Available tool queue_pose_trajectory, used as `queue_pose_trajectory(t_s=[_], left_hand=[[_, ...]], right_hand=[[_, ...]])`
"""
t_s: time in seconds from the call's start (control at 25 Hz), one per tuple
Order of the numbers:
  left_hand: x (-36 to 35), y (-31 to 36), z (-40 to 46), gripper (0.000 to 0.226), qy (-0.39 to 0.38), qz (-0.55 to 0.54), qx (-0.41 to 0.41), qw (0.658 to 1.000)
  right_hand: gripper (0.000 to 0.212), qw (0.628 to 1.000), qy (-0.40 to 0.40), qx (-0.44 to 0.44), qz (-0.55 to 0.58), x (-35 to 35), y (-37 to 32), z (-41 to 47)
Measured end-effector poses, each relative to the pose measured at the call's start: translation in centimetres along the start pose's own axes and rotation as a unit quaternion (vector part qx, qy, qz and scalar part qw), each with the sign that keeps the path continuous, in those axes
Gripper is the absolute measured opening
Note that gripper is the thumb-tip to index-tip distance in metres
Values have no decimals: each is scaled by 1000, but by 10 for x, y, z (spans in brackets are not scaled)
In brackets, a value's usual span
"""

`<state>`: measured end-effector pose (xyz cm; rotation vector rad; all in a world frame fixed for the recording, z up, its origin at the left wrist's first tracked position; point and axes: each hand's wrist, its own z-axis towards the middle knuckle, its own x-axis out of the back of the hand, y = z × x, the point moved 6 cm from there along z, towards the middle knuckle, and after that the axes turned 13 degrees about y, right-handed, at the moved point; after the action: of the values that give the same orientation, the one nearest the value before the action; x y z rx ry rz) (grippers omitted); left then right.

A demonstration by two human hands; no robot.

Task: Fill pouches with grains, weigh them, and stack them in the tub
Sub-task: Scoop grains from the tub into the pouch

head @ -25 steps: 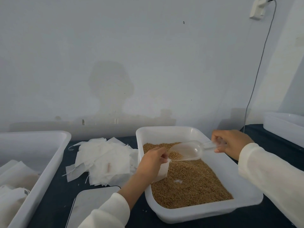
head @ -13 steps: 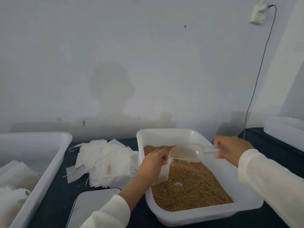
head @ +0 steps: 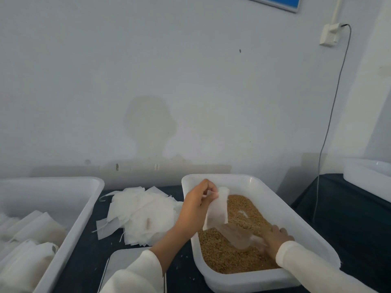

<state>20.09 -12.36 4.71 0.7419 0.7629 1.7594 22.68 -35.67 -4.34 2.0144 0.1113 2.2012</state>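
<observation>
Our left hand (head: 195, 205) pinching a white pouch (head: 218, 208) at centre frame over the grains (head: 239, 210), our right hand (head: 275, 237) blurred at lower right, gripping the clear scoop (head: 237, 235)

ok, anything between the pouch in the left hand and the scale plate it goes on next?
Nothing visible. The left hand pinches the pouch above the grain tub; the scale plate lies nearer and to the left, past the tub's rim, with its visible top bare. The left forearm covers its right edge.
</observation>
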Motion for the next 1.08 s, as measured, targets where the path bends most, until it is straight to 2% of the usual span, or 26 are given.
queue_pose_trajectory(t_s=[0.08, 0.12, 0.16, 0.2, 0.28, 0.32, 0.36, 0.44, 0.52, 0.6, 0.68, 0.76, 0.84, 0.96, 1.08], left_hand=[[14, 13, 2, 24, 32, -25, -1, 999], [23, 20, 2, 25, 45, -34, -5, 998], [32, 28, 1, 24, 54, -41, -12, 998], [42, 36, 0, 24, 62, -47, -20, 997], [64, 48, -6, 23, 76, -66, -29, 994], [75, 52, -10, 24, 81, -77, -30, 993], [85, 56, -15, 25, 81, -85, -29, 993], [105, 59, -26, 29, 70, -83, -25, 994], [125, 55, -39, 29, 71, -63, -18, 995], [145, 44, -53, 25, 93, -69, 3, 993], [161, 19, -70, 31, 111, -76, 58, 989], [169, -12, -87, 39, 92, -45, 128, 986], [173, -40, -100, 26, 72, 24, 173, 982], [181, -66, -107, 10, 85, 109, 188, 972], [184, -73, -104, 17, 79, 168, 169, 968]], right_hand=[[42, 999, 15, 30, -15, 13, -7, -1], [35, 997, 43, 48, 31, 26, -12, -2], [25, 986, 69, 61, 139, 43, -18, -5], [18, 949, 84, 62, 298, 60, -27, -13], [27, 809, 40, 94, 579, 98, -59, -41], [38, 744, 8, 122, 657, 111, -80, -56], [45, 702, -20, 140, 698, 118, -99, -69], [39, 660, -31, 140, 738, 124, -136, -91], [18, 663, 13, 120, 739, 123, -161, -101], [6, 671, 31, 114, 732, 118, -181, -108], [6, 662, 22, 108, 741, 106, -200, -112], [6, 668, 19, 87, 739, 89, -215, -111], [11, 686, 28, 55, 725, 68, -229, -104], [13, 728, 44, 33, 683, 44, -241, -93], [7, 763, 62, 60, 641, 36, -246, -85]])
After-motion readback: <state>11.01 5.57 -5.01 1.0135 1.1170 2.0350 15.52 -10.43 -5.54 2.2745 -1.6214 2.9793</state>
